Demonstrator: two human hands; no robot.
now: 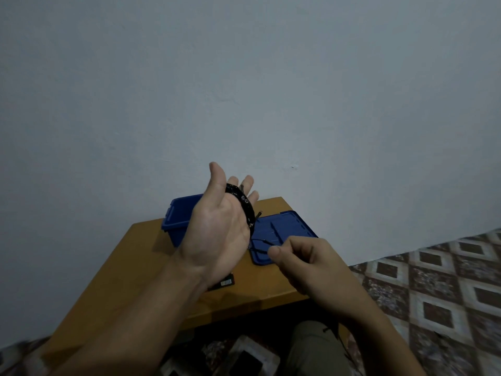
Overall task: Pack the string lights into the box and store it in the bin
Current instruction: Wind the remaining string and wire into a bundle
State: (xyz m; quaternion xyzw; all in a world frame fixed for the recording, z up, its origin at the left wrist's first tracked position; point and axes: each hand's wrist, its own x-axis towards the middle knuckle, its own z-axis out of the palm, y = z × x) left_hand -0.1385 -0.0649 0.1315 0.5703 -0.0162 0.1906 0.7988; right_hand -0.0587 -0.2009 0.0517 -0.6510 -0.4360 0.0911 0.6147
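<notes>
String lights (242,200) sit as a black coil round the left hand (217,226), raised palm-up at mid-frame with its fingers (248,181) straight and spread, thumb pointing up. A thin loose end of the wire runs down and right to the right hand (303,256), whose thumb and curled fingers (275,252) pinch it. Behind the left hand stands the blue bin (179,213), open-topped, near the counter's (135,261) far edge by the wall. Its blue lid (282,229) lies flat to the right, just beyond the right hand and close to the counter's right edge. A dark box (223,283) shows partly under the left wrist; its small pale label is too small to read. Bare counter stretches to the lower left.
</notes>
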